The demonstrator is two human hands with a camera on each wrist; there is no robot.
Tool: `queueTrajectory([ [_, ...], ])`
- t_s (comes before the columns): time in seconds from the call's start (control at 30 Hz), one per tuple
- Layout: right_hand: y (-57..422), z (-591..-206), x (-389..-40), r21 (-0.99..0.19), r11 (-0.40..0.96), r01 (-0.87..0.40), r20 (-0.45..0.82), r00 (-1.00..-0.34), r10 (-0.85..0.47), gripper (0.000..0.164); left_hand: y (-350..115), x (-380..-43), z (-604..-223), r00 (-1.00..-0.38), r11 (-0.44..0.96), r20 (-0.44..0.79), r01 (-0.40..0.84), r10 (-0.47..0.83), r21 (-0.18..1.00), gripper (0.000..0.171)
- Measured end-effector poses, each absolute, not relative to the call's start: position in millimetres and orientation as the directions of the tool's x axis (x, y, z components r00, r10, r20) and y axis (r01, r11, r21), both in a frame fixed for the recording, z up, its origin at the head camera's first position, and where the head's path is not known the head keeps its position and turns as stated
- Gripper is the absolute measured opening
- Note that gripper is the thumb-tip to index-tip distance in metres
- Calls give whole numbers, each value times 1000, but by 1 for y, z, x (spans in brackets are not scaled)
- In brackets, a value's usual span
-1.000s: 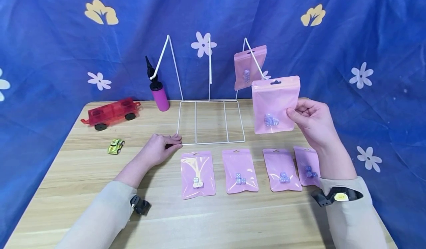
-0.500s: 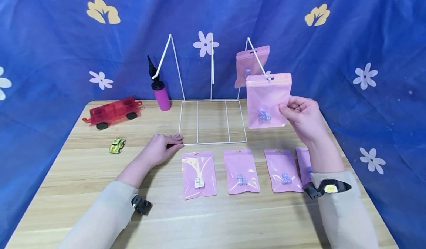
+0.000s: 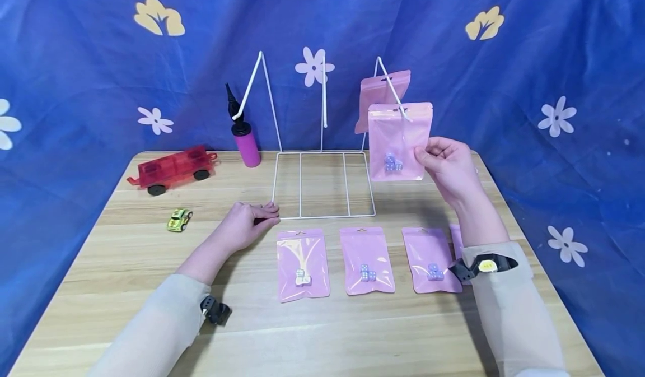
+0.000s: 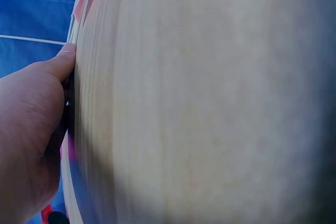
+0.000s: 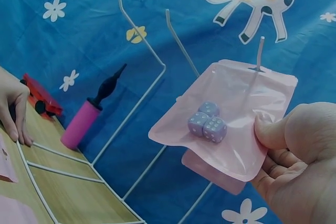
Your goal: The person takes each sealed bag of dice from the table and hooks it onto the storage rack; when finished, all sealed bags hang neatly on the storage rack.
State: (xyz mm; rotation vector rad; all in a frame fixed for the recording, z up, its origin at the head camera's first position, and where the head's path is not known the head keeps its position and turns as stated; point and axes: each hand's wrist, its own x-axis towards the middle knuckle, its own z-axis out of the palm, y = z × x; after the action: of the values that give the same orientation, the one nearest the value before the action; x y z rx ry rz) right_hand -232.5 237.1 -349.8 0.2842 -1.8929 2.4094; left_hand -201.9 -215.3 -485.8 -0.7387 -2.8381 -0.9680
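Glossy, see-through pink, the zip pouch point(image 3: 388, 139) sits right at the tip of the white wire rack point(image 3: 327, 217), its top slot around the right prong point(image 5: 260, 53)! Three pale-purple dice point(image 5: 207, 123) with white pips huddle low inside. The right hand point(image 3: 450, 167) pinches its side edge, thumb in front. Behind it, another pink pouch point(image 3: 370, 105) hangs on that same prong. Left hand point(image 3: 244, 226) pinching the rack's front-left corner; more pouches point(image 3: 363, 248) lie across the desk point(image 3: 282, 338). Lettering? There's a yellow label point(image 3: 487, 265) on the right wrist strap, its marks apparently too small to read.
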Motion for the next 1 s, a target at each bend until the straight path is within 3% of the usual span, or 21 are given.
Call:
queueTrajectory([
  [1.0, 229, -350, -269, -972, -185, -144, 147, -989, -5, 6, -216, -202, -488, -882, 680, 215, 462, 419, 569, 24],
])
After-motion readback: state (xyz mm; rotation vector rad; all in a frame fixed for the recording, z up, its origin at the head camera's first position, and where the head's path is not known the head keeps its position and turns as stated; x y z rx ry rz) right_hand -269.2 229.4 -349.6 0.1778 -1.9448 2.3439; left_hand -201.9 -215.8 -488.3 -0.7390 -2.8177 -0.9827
